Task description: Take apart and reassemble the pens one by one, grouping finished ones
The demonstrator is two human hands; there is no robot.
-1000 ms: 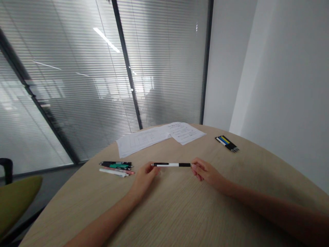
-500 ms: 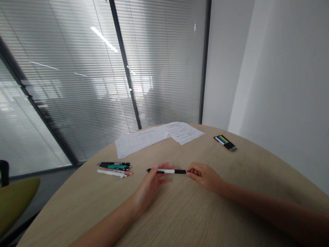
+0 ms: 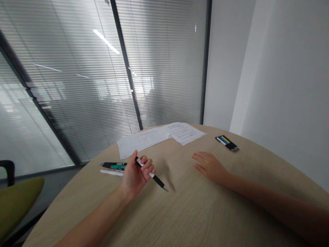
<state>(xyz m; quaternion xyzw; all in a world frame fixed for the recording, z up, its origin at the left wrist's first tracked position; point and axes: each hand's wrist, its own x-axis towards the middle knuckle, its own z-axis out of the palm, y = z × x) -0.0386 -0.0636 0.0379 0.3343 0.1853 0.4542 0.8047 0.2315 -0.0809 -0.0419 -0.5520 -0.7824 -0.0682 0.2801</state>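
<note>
My left hand [image 3: 137, 175] is closed around a white and black pen [image 3: 156, 179], palm turned up and raised a little over the table. The pen tilts, its silver tip pointing down to the right and its black end by my thumb. My right hand [image 3: 209, 167] rests on the tabletop with its fingers stretched out and nothing in them. Just behind my left hand lies a bunch of pens [image 3: 113, 167], black, green and white, partly hidden by that hand.
Printed paper sheets [image 3: 144, 139] lie at the far side of the round wooden table [image 3: 180, 219]. A row of pens with white, blue and yellow barrels [image 3: 227, 143] sits at the back right. A green chair [image 3: 20, 199] stands at the left.
My right hand has let go of the pen's tip and its fingers have spread. My left hand has moved left and up, swinging the pen from level to tilted.
</note>
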